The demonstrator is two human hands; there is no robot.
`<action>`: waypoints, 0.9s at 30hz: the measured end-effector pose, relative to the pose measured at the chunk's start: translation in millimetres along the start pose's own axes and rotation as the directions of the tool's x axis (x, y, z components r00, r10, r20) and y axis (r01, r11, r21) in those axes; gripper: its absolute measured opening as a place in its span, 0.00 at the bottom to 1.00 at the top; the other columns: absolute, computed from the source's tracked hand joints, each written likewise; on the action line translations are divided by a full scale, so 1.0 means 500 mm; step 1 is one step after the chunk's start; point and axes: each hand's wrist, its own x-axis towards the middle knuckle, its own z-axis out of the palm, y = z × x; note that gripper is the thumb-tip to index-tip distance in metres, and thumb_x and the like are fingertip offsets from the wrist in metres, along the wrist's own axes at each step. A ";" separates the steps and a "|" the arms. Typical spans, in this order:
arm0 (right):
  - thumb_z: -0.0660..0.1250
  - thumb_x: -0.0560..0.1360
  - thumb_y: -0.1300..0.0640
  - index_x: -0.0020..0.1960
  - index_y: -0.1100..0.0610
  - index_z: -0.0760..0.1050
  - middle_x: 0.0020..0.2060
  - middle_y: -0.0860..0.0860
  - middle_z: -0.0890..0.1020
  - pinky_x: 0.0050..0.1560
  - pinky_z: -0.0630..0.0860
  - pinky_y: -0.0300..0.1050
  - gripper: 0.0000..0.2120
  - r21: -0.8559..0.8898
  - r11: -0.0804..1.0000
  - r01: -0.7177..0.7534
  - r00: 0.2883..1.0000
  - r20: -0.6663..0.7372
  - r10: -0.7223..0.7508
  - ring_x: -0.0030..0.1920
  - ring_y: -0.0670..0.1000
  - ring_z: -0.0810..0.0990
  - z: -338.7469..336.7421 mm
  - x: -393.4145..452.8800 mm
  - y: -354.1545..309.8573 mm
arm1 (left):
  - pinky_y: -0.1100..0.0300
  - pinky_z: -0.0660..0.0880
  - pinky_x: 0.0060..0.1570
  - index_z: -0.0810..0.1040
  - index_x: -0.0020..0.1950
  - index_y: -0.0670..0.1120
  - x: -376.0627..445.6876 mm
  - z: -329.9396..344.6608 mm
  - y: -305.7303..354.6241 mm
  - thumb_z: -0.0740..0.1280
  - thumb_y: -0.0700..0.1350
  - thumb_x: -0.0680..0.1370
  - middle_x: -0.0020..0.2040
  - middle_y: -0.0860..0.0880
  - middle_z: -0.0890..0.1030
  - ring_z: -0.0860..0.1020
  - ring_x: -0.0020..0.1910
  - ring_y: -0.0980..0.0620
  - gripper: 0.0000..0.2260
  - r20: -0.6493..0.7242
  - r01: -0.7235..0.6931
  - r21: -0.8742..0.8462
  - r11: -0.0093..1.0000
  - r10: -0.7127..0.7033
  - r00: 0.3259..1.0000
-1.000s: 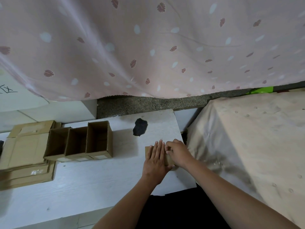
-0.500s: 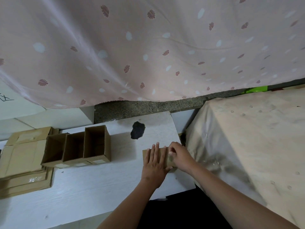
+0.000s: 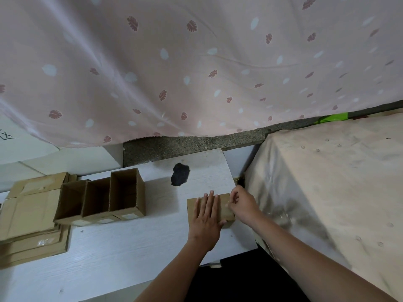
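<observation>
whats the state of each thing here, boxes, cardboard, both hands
cardboard piece: lying flat on the table, held down
left hand: fingers straight, pressing on the cardboard piece
right hand: fingers curled, seemingly pinching the piece's right edge
open boxes: three, upright, tops open, touching in a row
cardboard stack: folded flat, piled at the left

This looks like a corner of a home where boxes get made. The left hand (image 3: 205, 216) and the right hand (image 3: 242, 205) hold a flat box (image 3: 192, 207) on a white table (image 3: 130, 247). Just left of the hands stand three open boxes (image 3: 98, 201) in a row. Farther left lies a pile of flat cardboard (image 3: 28, 210). Behind the hands hangs a pink curtain (image 3: 196, 73) with leaves and dots. To their right, a dusty cloth (image 3: 327, 182) covers something big.
</observation>
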 end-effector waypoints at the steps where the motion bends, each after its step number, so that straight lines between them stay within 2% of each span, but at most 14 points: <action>1: 0.70 0.72 0.68 0.43 0.58 0.73 0.39 0.55 0.80 0.36 0.70 0.31 0.08 0.007 1.000 0.004 0.999 -0.035 -0.004 0.38 0.50 0.77 -0.003 0.001 0.002 | 0.45 0.30 0.76 0.31 0.79 0.43 0.000 0.000 0.000 0.40 0.61 0.84 0.78 0.44 0.28 0.28 0.77 0.44 0.33 0.004 0.002 -0.004 1.000 -0.002 1.000; 4: 0.70 0.73 0.68 0.42 0.54 0.75 0.38 0.52 0.81 0.37 0.74 0.29 0.10 0.076 0.997 0.014 0.997 -0.082 -0.007 0.35 0.42 0.79 -0.013 0.003 0.012 | 0.45 0.30 0.76 0.30 0.79 0.43 0.002 -0.003 0.000 0.40 0.61 0.84 0.78 0.44 0.29 0.28 0.77 0.44 0.33 0.008 0.008 -0.011 1.000 -0.008 1.000; 6: 0.72 0.73 0.66 0.44 0.53 0.76 0.39 0.51 0.82 0.41 0.77 0.34 0.10 0.116 0.993 0.000 0.994 -0.109 0.013 0.37 0.41 0.81 -0.017 0.002 0.021 | 0.46 0.31 0.76 0.30 0.79 0.43 0.002 -0.006 -0.001 0.41 0.62 0.84 0.79 0.44 0.29 0.29 0.77 0.44 0.33 0.013 0.002 -0.028 1.000 -0.002 1.000; 9: 0.74 0.72 0.65 0.45 0.51 0.78 0.40 0.50 0.84 0.45 0.79 0.40 0.10 0.208 0.977 -0.037 0.989 -0.131 0.065 0.40 0.45 0.82 -0.023 0.001 0.034 | 0.46 0.30 0.76 0.32 0.80 0.43 0.000 -0.011 -0.003 0.42 0.63 0.84 0.78 0.44 0.29 0.30 0.78 0.44 0.35 0.017 -0.010 -0.038 0.999 0.010 1.000; 12: 0.74 0.72 0.66 0.46 0.56 0.79 0.40 0.54 0.86 0.41 0.80 0.41 0.09 0.356 0.925 -0.134 0.979 -0.096 0.179 0.36 0.48 0.83 -0.028 0.002 0.049 | 0.45 0.29 0.76 0.33 0.80 0.43 -0.004 -0.012 -0.003 0.44 0.64 0.83 0.79 0.44 0.30 0.31 0.78 0.44 0.36 0.018 -0.009 -0.047 0.999 0.010 1.000; 16: 0.70 0.73 0.72 0.48 0.60 0.76 0.47 0.65 0.82 0.45 0.84 0.52 0.09 0.549 0.805 -0.224 0.939 -0.101 0.329 0.41 0.58 0.83 -0.033 0.000 0.059 | 0.46 0.29 0.76 0.32 0.80 0.44 -0.006 -0.012 -0.007 0.45 0.64 0.83 0.79 0.44 0.30 0.30 0.78 0.44 0.36 0.019 -0.010 -0.050 0.999 0.011 1.000; 18: 0.68 0.74 0.74 0.51 0.61 0.75 0.51 0.65 0.79 0.44 0.83 0.52 0.11 0.603 0.753 -0.263 0.924 -0.068 0.377 0.44 0.62 0.84 -0.041 -0.004 0.055 | 0.46 0.30 0.76 0.32 0.80 0.43 -0.007 -0.012 -0.008 0.45 0.64 0.83 0.79 0.44 0.30 0.30 0.78 0.44 0.37 0.023 -0.010 -0.052 0.999 0.012 1.000; 20: 0.67 0.74 0.75 0.56 0.58 0.73 0.53 0.63 0.78 0.43 0.84 0.50 0.16 0.607 0.748 -0.269 0.935 -0.021 0.354 0.48 0.64 0.84 -0.048 -0.007 0.046 | 0.44 0.31 0.76 0.32 0.80 0.43 -0.008 -0.010 -0.005 0.44 0.64 0.83 0.79 0.44 0.30 0.30 0.78 0.44 0.37 0.019 -0.007 -0.062 0.998 0.008 1.000; 22: 0.66 0.74 0.76 0.63 0.52 0.72 0.51 0.61 0.80 0.44 0.84 0.49 0.26 0.575 0.780 -0.247 0.956 0.011 0.294 0.49 0.61 0.84 -0.050 -0.009 0.035 | 0.43 0.32 0.77 0.32 0.80 0.43 -0.007 -0.010 -0.004 0.45 0.64 0.83 0.78 0.43 0.29 0.31 0.78 0.44 0.37 0.018 0.007 -0.065 0.998 -0.006 1.000; 23: 0.66 0.74 0.76 0.64 0.53 0.74 0.50 0.60 0.80 0.44 0.84 0.47 0.25 0.535 0.813 -0.229 0.965 0.013 0.263 0.49 0.60 0.84 -0.051 -0.011 0.028 | 0.43 0.32 0.76 0.31 0.80 0.43 -0.007 -0.010 -0.003 0.47 0.64 0.83 0.78 0.43 0.30 0.31 0.78 0.43 0.37 0.022 0.014 -0.062 0.998 -0.013 1.000; 25: 0.63 0.78 0.72 0.58 0.62 0.79 0.51 0.60 0.80 0.45 0.83 0.43 0.12 0.414 0.890 -0.192 0.976 -0.009 0.215 0.46 0.56 0.86 -0.048 -0.015 0.018 | 0.42 0.33 0.76 0.30 0.79 0.45 -0.005 -0.015 -0.002 0.54 0.60 0.83 0.80 0.41 0.32 0.34 0.79 0.40 0.39 0.033 0.019 -0.047 0.999 -0.018 0.999; 27: 0.59 0.81 0.69 0.52 0.67 0.79 0.49 0.61 0.80 0.46 0.83 0.43 0.10 0.322 0.932 -0.165 0.982 -0.030 0.184 0.44 0.55 0.86 -0.042 -0.018 0.005 | 0.39 0.35 0.76 0.31 0.80 0.51 0.002 -0.027 -0.002 0.60 0.57 0.81 0.81 0.40 0.36 0.37 0.80 0.38 0.42 0.058 0.016 -0.068 0.998 -0.012 0.998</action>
